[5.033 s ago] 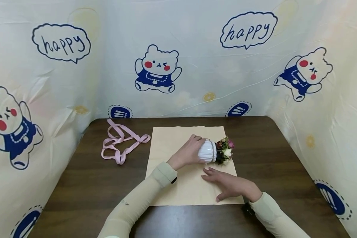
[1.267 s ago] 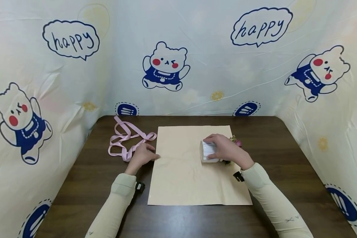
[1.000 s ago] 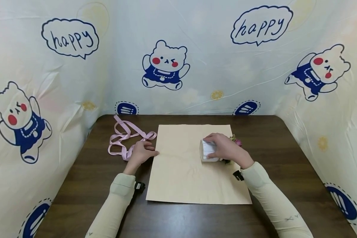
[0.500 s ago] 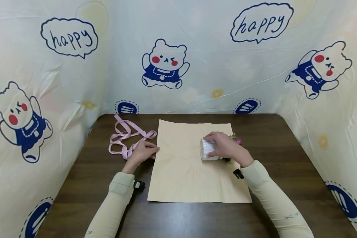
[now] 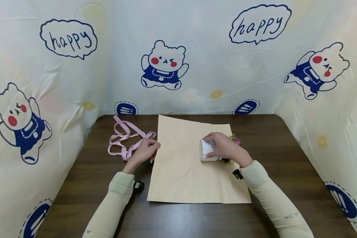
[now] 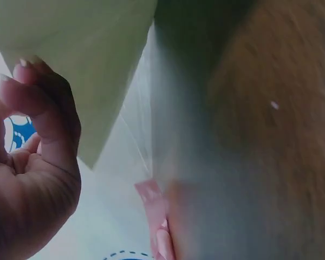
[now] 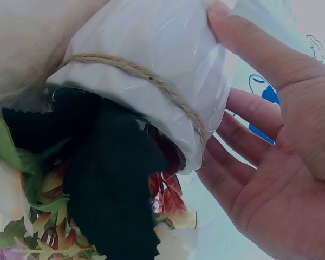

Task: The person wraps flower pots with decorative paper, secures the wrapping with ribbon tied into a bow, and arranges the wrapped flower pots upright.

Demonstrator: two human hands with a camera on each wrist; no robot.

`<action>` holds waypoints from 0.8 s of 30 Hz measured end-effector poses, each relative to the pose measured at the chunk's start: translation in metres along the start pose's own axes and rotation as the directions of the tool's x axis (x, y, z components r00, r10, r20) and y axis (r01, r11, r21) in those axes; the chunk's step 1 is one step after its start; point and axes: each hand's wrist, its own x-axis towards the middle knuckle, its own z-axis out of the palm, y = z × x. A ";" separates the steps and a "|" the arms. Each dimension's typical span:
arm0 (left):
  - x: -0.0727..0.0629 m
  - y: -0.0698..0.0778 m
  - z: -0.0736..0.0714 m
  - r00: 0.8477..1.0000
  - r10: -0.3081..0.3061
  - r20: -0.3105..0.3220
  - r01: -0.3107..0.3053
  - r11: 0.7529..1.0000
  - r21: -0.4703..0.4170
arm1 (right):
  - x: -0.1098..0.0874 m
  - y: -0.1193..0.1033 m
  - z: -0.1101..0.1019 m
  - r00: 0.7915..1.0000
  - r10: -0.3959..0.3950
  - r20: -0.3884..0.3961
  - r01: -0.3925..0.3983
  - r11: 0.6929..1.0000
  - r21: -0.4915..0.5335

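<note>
A cream sheet of paper [image 5: 178, 178] lies on the table, its left edge lifted. My left hand [image 5: 144, 150] pinches that edge between thumb and fingers; the left wrist view shows the raised paper [image 6: 92, 108] by the curled fingers. On the sheet's right half, a small white flowerpot [image 5: 208, 150] lies on its side, flowers [image 5: 236, 140] pointing right. My right hand [image 5: 227, 147] grips the pot from above. In the right wrist view, twine [image 7: 146, 76] circles the white pot [image 7: 151, 38], with dark leaves [image 7: 114, 173] and flowers at its mouth.
A tangled pink ribbon [image 5: 122, 138] lies on the brown table [image 5: 86, 185] just beyond my left hand. A printed curtain [image 5: 202, 59] with bears stands behind the table and along both sides.
Earlier my left hand held the pot; now the right hand does. The left hand has moved to the paper's left edge and raised it, the far left corner rising over the last second.
</note>
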 end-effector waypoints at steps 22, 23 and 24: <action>-0.001 0.074 0.038 0.957 0.262 0.121 -0.240 0.955 -0.174 | -0.001 0.005 0.002 0.999 -0.039 0.011 0.039 0.999 0.009; 0.000 0.077 0.041 0.954 0.268 0.130 -0.245 0.954 -0.173 | -0.001 0.006 0.003 0.999 -0.041 0.011 0.041 0.999 0.011; 0.000 0.080 0.044 0.952 0.272 0.140 -0.247 0.953 -0.174 | -0.001 0.007 0.003 0.999 -0.043 0.012 0.043 0.999 0.014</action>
